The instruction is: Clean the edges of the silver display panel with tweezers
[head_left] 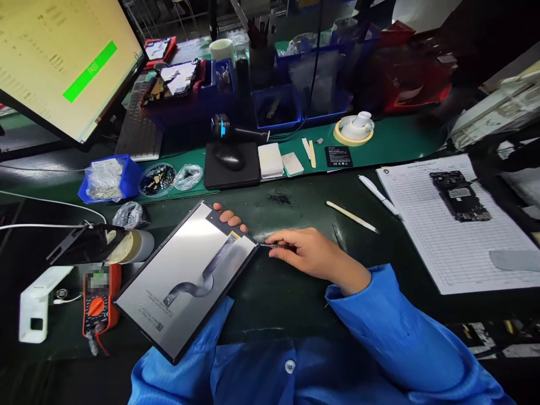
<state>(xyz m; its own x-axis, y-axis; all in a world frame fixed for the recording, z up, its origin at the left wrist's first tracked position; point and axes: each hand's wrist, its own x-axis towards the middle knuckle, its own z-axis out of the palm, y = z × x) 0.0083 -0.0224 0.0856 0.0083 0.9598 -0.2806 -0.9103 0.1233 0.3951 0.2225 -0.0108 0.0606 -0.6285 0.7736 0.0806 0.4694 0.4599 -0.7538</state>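
A display panel (pixel 181 270) lies tilted in front of me, its silvery back up, with a dark flex cable (pixel 206 275) running across it. My left hand (pixel 230 217) holds it from underneath, and only the fingertips show, curled over its far edge. My right hand (pixel 310 253) is closed on thin metal tweezers (pixel 268 245) whose tip touches the panel's right corner. Both arms wear blue sleeves.
A monitor (pixel 63 62) with a green PASS bar stands at the back left. Nearby are a multimeter (pixel 99 306), a mouse (pixel 228 155) on its pad, blue parts bins (pixel 278 104), a tape roll (pixel 353 135), a pen (pixel 377 194), a spudger (pixel 352 217), and a paper form (pixel 455 225) bearing a circuit board (pixel 459 195).
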